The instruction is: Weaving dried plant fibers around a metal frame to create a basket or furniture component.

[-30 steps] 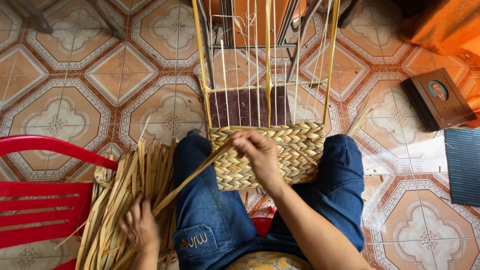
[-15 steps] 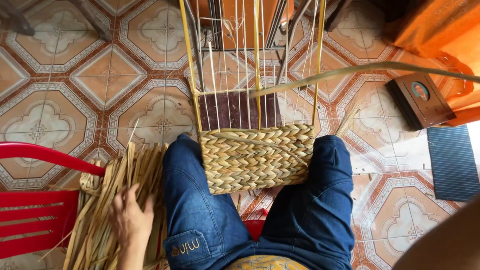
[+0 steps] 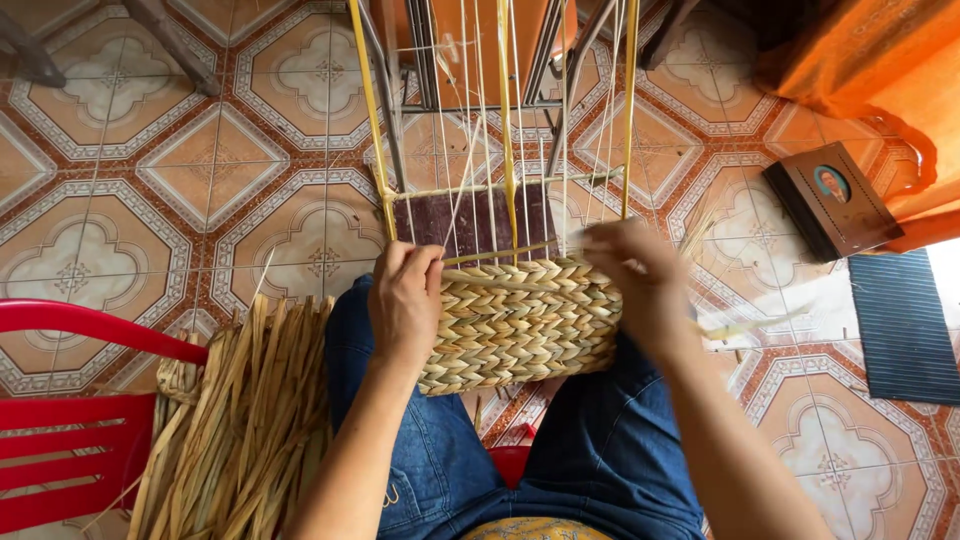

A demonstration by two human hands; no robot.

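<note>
Notes a change against half a second ago: then, left hand down in the bundle to the left of the woven panel and right hand swung far out to the right of it with one long strip; now, both hands up at the top edge of the woven panel [image 3: 520, 325], itself resting across the lap in blue jeans. Finds the left hand [image 3: 405, 300] clenched over the panel's upper left corner, fingers curled down onto the braid. Finds the right hand [image 3: 640, 285] at the upper right corner, blurred by motion, apparently pinched on a pale strand [image 3: 520, 279] lying along the top row, its loose tail trailing out to the right of the panel. Judges from this a fresh strip fetched and now being worked in as the next row, with bare warp strings [image 3: 470, 120] and yellow uprights [image 3: 368, 110] standing open above the panel. Records the bundle of dried strips [image 3: 250, 420] left of the panel, against a red chair [image 3: 70, 440], on the tiled floor [image 3: 200, 180]. Containers: only one, a dark box [image 3: 830, 200] with an oval picture on its lid, well to the upper right of the panel, beside a ribbed dark mat [image 3: 900, 320]; lid shut, contents not visible.
</note>
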